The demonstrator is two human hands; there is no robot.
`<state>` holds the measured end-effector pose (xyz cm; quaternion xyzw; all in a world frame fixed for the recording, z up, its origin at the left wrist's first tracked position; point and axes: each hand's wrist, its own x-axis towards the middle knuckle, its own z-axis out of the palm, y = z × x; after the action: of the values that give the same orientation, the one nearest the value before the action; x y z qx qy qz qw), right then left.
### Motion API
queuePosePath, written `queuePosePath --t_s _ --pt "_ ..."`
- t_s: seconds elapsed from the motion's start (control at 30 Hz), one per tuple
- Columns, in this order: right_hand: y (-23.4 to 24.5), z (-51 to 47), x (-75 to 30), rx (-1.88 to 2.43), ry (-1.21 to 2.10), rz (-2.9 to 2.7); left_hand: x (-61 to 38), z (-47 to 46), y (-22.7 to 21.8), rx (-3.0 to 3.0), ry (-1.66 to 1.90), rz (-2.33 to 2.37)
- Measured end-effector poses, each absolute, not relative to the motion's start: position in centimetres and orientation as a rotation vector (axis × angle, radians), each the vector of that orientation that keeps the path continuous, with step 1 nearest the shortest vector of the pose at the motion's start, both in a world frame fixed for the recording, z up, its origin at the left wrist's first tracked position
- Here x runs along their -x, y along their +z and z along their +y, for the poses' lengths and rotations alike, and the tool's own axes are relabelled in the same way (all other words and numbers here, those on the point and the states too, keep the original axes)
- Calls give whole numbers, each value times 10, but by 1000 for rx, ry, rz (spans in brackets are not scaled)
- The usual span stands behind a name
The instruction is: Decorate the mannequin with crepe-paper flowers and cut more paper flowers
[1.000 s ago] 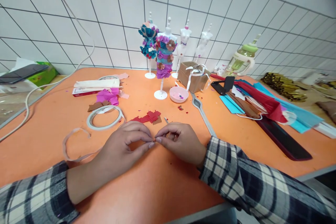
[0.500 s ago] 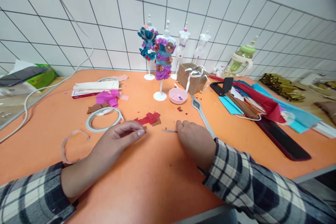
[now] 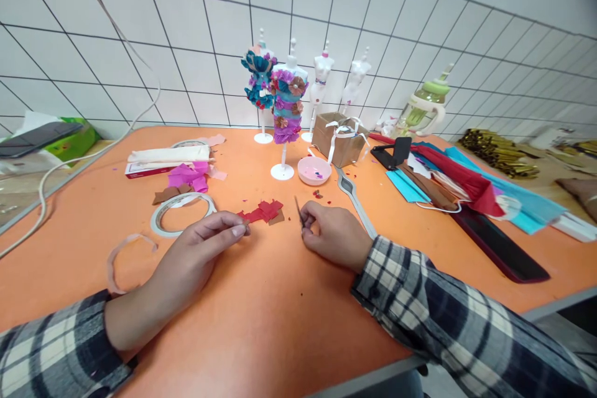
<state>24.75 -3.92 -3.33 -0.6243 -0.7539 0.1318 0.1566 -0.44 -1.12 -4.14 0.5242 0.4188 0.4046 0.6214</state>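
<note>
My left hand [image 3: 205,249] is closed in a pinch over the orange tabletop, with a tiny brown scrap [image 3: 247,225] at its fingertips. To its right, my right hand [image 3: 329,230] grips a thin, dark, pointed tool [image 3: 298,211], its tip angled up and away from me; the rest is hidden by the fingers. Between and just beyond the hands lie red paper pieces [image 3: 267,211] and a brown paper piece [image 3: 277,218]. A roll of white tape [image 3: 158,224] lies beyond my left hand, and a curled pale strip [image 3: 111,264] lies left of that forearm.
A decorated mini dress form [image 3: 288,106] stands behind the pink bowl [image 3: 314,171] and the cardboard box [image 3: 342,140], with several more forms nearby. Coloured paper [image 3: 471,183], a dark phone-like slab [image 3: 501,245] and a green-lidded bottle [image 3: 426,106] are at right. Magenta paper [image 3: 191,175] lies left.
My right hand has turned and swung the thin tool from lying flat, pointing left, to pointing up and away. My left hand has shifted slightly left, still pinching.
</note>
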Motion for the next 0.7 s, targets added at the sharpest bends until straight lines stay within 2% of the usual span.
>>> queuePosePath --t_s 0.2,0.3,0.43,0.7 --pt "-44 -43 -241 1352 1257 -1698 4 -11 -42 -1225 927 953" --pt "-43 -55 -229 1221 1542 -1576 3 -13 -42 -1230 918 920" --pt "-38 -65 -220 1226 1716 -1469 4 -14 -42 -1259 908 880" --pt "-26 -70 -222 1257 1555 -1804 7 -16 -44 -1388 806 801"
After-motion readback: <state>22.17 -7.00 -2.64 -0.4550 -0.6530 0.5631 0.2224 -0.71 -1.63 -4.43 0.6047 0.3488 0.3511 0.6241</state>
